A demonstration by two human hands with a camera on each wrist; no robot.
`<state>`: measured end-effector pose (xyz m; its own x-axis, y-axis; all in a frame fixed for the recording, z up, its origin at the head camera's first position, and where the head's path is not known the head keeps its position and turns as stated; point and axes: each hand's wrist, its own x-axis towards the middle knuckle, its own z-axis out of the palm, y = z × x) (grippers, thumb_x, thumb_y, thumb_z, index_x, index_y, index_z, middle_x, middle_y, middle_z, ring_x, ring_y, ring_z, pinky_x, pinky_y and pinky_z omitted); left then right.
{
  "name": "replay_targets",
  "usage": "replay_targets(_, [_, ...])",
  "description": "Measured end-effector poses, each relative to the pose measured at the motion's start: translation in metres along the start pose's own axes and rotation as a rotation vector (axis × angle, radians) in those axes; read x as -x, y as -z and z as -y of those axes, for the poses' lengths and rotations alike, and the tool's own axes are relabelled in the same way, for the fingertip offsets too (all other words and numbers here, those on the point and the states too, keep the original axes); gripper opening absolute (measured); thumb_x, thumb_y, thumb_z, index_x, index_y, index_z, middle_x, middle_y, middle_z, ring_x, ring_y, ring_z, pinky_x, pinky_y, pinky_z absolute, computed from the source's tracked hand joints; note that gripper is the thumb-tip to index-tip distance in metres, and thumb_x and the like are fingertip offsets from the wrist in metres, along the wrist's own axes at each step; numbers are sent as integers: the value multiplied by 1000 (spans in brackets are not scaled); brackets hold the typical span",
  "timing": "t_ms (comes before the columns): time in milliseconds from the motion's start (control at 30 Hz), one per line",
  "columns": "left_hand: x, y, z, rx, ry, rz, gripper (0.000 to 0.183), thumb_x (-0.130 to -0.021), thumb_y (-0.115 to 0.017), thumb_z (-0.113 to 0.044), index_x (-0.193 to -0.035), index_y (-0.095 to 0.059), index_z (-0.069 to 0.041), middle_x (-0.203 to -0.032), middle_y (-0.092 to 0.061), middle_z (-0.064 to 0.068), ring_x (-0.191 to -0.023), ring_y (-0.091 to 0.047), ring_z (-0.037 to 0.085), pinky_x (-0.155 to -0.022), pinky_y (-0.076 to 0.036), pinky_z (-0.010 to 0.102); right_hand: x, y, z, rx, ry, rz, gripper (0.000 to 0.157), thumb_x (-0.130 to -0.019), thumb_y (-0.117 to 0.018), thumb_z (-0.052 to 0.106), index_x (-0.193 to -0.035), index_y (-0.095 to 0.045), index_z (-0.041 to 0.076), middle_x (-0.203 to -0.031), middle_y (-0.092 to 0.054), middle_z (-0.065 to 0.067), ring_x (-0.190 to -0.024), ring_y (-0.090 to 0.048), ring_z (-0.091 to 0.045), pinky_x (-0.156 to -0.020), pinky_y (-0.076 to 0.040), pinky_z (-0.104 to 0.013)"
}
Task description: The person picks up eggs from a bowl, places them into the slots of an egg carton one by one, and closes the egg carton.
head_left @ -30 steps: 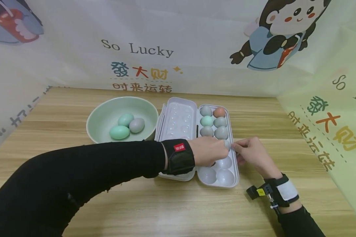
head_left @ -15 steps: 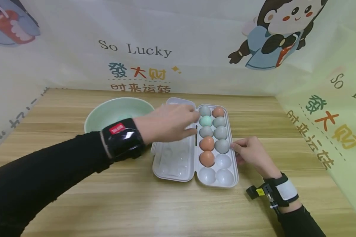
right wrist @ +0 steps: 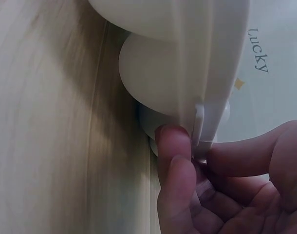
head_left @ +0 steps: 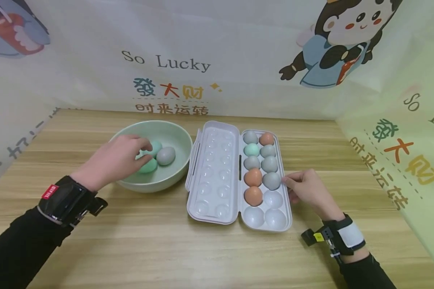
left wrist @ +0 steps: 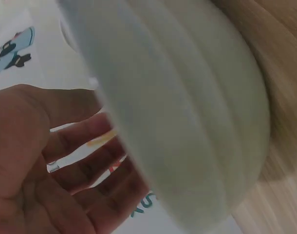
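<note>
My left hand (head_left: 112, 158) is over the pale green bowl (head_left: 181, 166), fingers and thumb apart above the eggs there. Inside lie a grey egg (head_left: 166, 155) and two green eggs, one green egg (head_left: 148, 165) partly behind the hand. In the left wrist view the bowl's outer wall (left wrist: 187, 122) hides the fingertips. My right hand (head_left: 307, 186) pinches the right edge of an opened plastic egg carton (head_left: 287, 218), thumb above and fingers below. Grey, brown and green eggs fill its far cups; a brown egg (head_left: 253, 196) sits nearest the unfilled cups.
The carton's lid (head_left: 213, 172) lies folded back to the left, close beside the bowl. Wood-grain tabletop (head_left: 159, 249) stretches in front. A printed white sheet (head_left: 246, 76) stands along the back and sides.
My left hand has left the carton, where a brown egg now shows in the cup it covered, and has swung left to the bowl. My right hand has kept its hold.
</note>
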<state>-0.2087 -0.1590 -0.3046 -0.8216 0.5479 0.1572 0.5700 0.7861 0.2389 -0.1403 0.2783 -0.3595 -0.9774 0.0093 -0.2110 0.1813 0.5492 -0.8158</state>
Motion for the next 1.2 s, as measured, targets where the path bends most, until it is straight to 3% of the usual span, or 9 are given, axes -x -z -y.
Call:
replay_targets(200, [6, -14, 15, 59, 87, 13, 30, -92, -69, -16, -112, -67, 5, -109, -65, 21, -100, -61, 35, -81, -50, 53, 1, 0, -2, 1, -3, -8, 26, -99, -57, 8, -113, -67, -12, -88, -70, -17, -64, -66, -20, -56, -55, -33])
replay_targets(600, [3, -32, 22, 104, 127, 13, 35, -83, -80, -15, -110, -69, 4, -105, -67, 19, -90, -59, 30, -82, -48, 52, 2, 2, 0, 15, -19, -14, 27, -99, -57, 8, -114, -67, -12, -87, -70, -15, -63, -64, -19, -56, -54, -31])
replay_targets(967, [-2, -40, 23, 162, 139, 69, 48, -74, -84, -16, -114, -68, 5, -100, -67, 13, -86, -58, 26, -78, -48, 48, 3, 1, 0, 10, -19, -5, 26, -100, -57, 9, -112, -68, -11, -89, -70, -15, -63, -64, -20, -57, -55, -33])
replay_targets(1200, [-4, -43, 24, 198, 129, 86, 45, -74, -86, -24, -111, -72, -1, -107, -69, 14, -98, -61, 29, -84, -48, 53, 2, 2, -1, 21, -29, -4, 26, -100, -57, 10, -111, -69, -9, -87, -70, -13, -63, -64, -21, -58, -55, -34])
